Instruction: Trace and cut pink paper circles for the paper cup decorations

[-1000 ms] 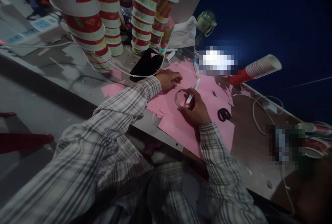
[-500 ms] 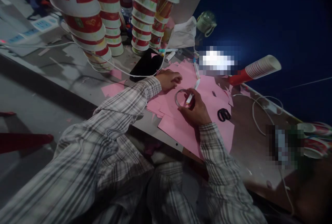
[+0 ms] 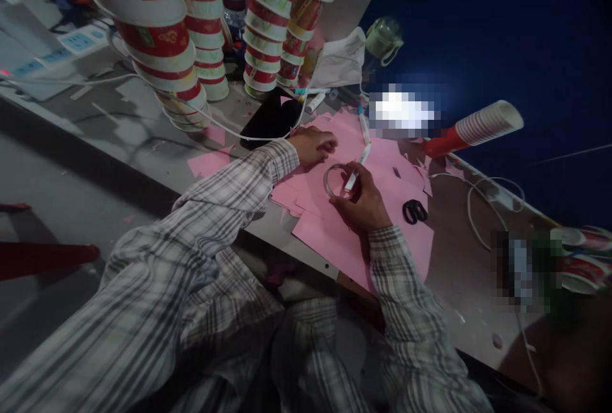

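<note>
My right hand (image 3: pixel 364 199) grips a narrow ring, which looks like a roll of tape (image 3: pixel 326 182), between thumb and fingers over the pink paper sheets (image 3: pixel 322 234). Seen through and beside the ring is a white marker (image 3: pixel 351 181); whether my fingers touch it I cannot tell. My left hand (image 3: pixel 313 145) rests at the left side of the pink paper with its fingers curled in. What they hold, if anything, is hidden. Black scissor handles (image 3: pixel 414 211) show on the paper right of my right hand. More white markers (image 3: pixel 364 125) lie beyond my hands.
Tall stacks of red and white paper cups (image 3: pixel 162 50) stand at the back left, near a black phone-like slab (image 3: pixel 272 118). A tilted cup stack (image 3: pixel 488 123) lies at the right. White cables (image 3: pixel 471 209) cross the table; a power strip (image 3: pixel 79 43) sits far left.
The whole view has shifted very slightly. Both hands keep the same pose, and the ring stays in my right hand.
</note>
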Tool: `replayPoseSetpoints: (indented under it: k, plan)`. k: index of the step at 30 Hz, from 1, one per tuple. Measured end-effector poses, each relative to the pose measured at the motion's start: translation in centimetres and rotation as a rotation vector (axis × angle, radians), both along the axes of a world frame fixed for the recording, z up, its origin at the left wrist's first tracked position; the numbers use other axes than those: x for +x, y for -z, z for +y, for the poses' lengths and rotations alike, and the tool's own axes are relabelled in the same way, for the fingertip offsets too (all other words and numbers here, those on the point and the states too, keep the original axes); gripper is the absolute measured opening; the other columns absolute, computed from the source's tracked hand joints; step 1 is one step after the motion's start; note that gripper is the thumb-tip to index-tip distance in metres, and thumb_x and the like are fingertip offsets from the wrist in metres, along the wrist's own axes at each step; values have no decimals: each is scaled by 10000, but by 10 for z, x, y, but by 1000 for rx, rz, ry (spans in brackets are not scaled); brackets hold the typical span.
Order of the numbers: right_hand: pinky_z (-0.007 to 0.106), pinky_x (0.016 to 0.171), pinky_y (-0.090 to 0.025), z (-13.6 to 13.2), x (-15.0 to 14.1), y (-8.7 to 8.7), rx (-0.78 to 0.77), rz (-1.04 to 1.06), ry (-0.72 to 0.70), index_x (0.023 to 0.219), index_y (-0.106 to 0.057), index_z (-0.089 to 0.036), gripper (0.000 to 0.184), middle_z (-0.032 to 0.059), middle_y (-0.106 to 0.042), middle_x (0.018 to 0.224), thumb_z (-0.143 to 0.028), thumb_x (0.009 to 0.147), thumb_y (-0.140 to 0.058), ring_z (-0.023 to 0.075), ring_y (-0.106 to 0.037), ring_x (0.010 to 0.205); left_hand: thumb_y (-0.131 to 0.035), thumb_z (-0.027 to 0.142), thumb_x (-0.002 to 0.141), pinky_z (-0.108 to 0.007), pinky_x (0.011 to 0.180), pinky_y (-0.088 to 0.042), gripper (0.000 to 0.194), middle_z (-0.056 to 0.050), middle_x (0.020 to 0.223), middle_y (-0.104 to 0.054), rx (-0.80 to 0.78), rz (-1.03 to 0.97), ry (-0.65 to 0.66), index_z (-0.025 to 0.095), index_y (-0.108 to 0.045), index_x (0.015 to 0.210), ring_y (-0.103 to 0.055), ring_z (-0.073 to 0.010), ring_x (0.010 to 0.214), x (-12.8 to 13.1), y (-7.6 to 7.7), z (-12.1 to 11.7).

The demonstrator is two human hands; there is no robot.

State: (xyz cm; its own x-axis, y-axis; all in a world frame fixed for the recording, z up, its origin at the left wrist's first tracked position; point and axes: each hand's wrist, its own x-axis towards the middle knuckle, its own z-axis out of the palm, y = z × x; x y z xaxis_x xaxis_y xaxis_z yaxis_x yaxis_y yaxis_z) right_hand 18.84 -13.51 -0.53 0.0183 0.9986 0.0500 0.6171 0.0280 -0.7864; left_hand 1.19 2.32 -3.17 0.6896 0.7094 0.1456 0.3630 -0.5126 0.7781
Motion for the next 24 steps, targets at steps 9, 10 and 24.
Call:
replayPoseSetpoints:
  k: [9, 10, 24]
  plan:
    - [574, 1159, -380, 8, 29, 7, 133, 163, -52, 1464, -283, -323, 879, 123, -383, 1554, -572, 738, -712, 302, -406, 1441, -584, 78, 772, -256, 865, -565, 370, -87, 1115, -740, -95, -59, 8, 146, -629, 1132, -710, -164, 1038, 1, -1, -4]
    - [584, 1161, -373, 9, 34, 6, 150, 174, -35, 1464, -271, -336, 869, 116, -389, 1550, -618, 749, -676, 298, -393, 1450, -582, 72, 775, -270, 868, -570, 359, -93, 1117, -736, -88, -79, 5, 142, -627, 1124, -712, -168, 1034, 1, 0, -5]
    - [578, 1111, -422, 9, 49, 0, 111, 142, -51, 1446, -316, -331, 877, 120, -484, 1486, -682, 730, -684, 307, -433, 1420, -565, 36, 767, -305, 838, -598, 326, -130, 1085, -739, -151, -159, 45, 128, -619, 1075, -707, -194, 1047, 1, 5, 2]
